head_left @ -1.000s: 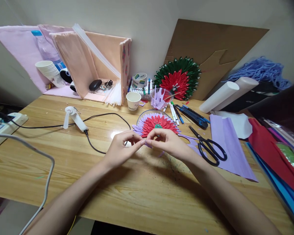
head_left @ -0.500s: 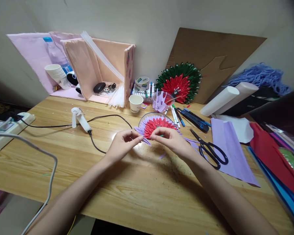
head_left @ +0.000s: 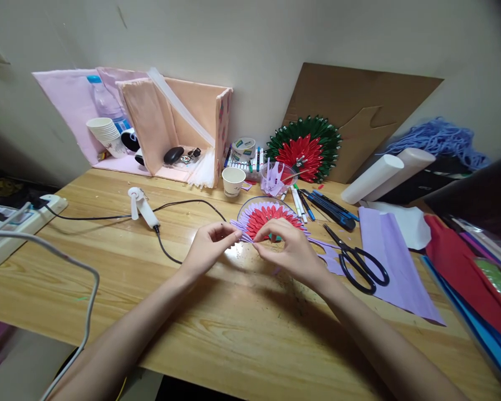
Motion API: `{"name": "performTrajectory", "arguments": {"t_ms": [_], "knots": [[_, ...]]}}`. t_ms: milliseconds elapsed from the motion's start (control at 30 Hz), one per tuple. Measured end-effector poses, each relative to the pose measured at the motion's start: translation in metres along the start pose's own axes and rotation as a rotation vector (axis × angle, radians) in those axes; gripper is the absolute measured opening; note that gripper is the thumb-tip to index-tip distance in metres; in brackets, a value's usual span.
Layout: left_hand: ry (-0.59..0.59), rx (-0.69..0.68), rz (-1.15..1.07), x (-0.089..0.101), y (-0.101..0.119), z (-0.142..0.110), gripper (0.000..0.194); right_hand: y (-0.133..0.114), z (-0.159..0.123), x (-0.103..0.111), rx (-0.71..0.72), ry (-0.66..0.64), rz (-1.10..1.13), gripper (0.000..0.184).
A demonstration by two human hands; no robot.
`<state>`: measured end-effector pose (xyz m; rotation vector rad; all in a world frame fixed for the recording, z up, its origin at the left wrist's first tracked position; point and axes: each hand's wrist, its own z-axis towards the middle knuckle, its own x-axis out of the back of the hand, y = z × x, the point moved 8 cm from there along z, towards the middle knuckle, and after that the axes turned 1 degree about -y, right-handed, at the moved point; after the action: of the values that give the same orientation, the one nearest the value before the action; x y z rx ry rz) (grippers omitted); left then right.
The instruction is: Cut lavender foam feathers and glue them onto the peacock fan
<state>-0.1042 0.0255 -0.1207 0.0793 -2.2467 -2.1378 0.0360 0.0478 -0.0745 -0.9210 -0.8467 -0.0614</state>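
My left hand (head_left: 211, 245) pinches a small folded purple paper petal (head_left: 246, 238) between thumb and fingertips. At the petal's right tip, the thumb and forefinger of my right hand (head_left: 288, 248) are closed on it. Just behind both hands lies a round paper flower (head_left: 264, 219) with red petals inside a purple outer ring; my right hand covers part of it. Right of my right hand are purple paper scraps (head_left: 332, 259) and black-handled scissors (head_left: 357, 262), their loops resting partly on a purple sheet (head_left: 394, 259).
A white hot-glue gun (head_left: 142, 207) with a black cord lies left. Behind are a paper cup (head_left: 233, 182), a clear bowl (head_left: 278, 177) of purple pieces, markers (head_left: 299, 204) and a red-green flower (head_left: 304, 149) against cardboard (head_left: 359, 94). A grey cable (head_left: 92, 301) crosses the left side.
The fingertips of my right hand have come to the petal's tip, where before there was a gap. My view has tilted slightly, so the background sits lower.
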Motion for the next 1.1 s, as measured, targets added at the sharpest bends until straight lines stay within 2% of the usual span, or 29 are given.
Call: {"name": "performTrajectory", "arguments": {"t_ms": [400, 500, 567, 667, 767, 933, 1033, 1100], "knots": [[-0.023, 0.018, -0.004, 0.001, -0.003, 0.002, 0.024, -0.012, -0.002, 0.001, 0.112, 0.048, -0.133, 0.004], [0.003, 0.107, -0.011, 0.004, -0.008, 0.003, 0.028, -0.021, -0.003, 0.001, 0.200, 0.083, -0.223, 0.005], [0.020, 0.216, 0.007, 0.007, -0.015, 0.003, 0.034, -0.026, -0.005, 0.000, 0.277, 0.112, -0.310, 0.008], [-0.054, 0.388, 0.015, 0.003, -0.026, 0.000, 0.043, -0.031, -0.010, -0.007, 0.403, 0.097, -0.464, 0.015], [-0.139, 0.460, -0.042, -0.001, -0.031, -0.004, 0.039, -0.029, -0.015, -0.015, 0.484, 0.034, -0.515, 0.019], [-0.183, 0.476, -0.065, -0.004, -0.032, -0.006, 0.030, -0.025, -0.021, -0.018, 0.535, -0.012, -0.504, 0.021], [-0.205, 0.419, 0.017, -0.003, -0.027, -0.004, 0.034, -0.025, -0.023, -0.019, 0.584, -0.009, -0.576, 0.024], [-0.175, 0.350, 0.085, 0.005, -0.021, -0.003, 0.037, -0.024, -0.023, -0.017, 0.610, 0.015, -0.567, 0.023]]}}
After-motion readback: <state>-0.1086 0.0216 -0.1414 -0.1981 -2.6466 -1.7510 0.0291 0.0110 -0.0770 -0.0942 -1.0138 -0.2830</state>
